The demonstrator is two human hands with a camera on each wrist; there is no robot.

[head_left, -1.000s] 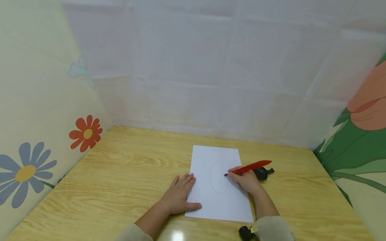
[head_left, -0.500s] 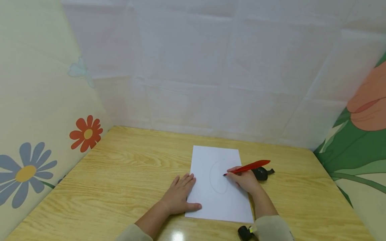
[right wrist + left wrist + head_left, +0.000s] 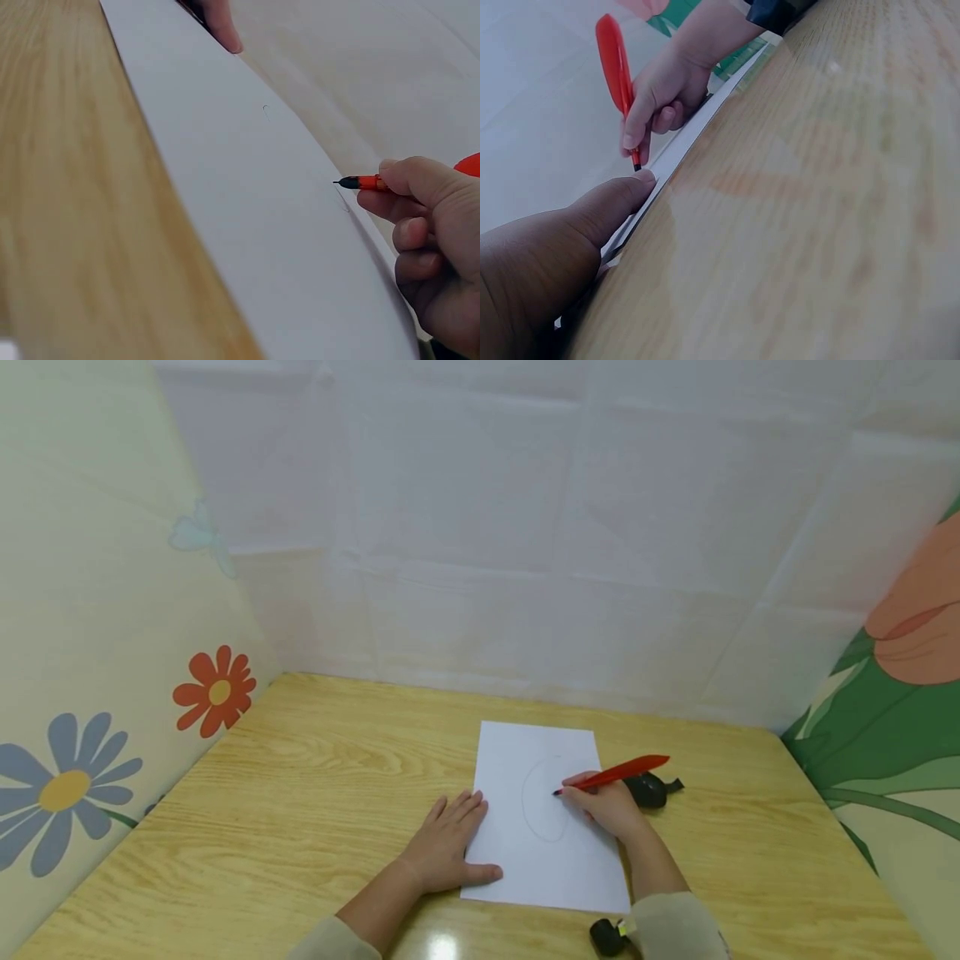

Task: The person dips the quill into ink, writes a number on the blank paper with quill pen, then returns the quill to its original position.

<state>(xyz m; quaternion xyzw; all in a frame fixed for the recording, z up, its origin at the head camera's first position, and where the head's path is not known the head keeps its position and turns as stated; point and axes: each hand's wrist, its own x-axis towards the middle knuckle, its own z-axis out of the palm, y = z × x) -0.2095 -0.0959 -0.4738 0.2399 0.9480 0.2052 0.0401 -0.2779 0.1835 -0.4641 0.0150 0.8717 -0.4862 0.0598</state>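
A white sheet of paper lies on the wooden table and bears a thin, faint oval line on its middle. My right hand pinches a red feather-shaped pen between thumb and fingers, the other fingers curled under. The pen's dark tip is at the paper, inside the oval's right part; in the right wrist view the tip shows right over the sheet. My left hand rests with spread fingers along the sheet's left edge, its thumb on the paper.
Just behind my right hand lies a black rounded thing with a short strap. A small black device sits beside the right sleeve. A white sheet backdrop and flower-printed side panels border the table.
The pen tip has shifted slightly left and up, and my right hand has moved a little with it. The left hand and paper have stayed in place.
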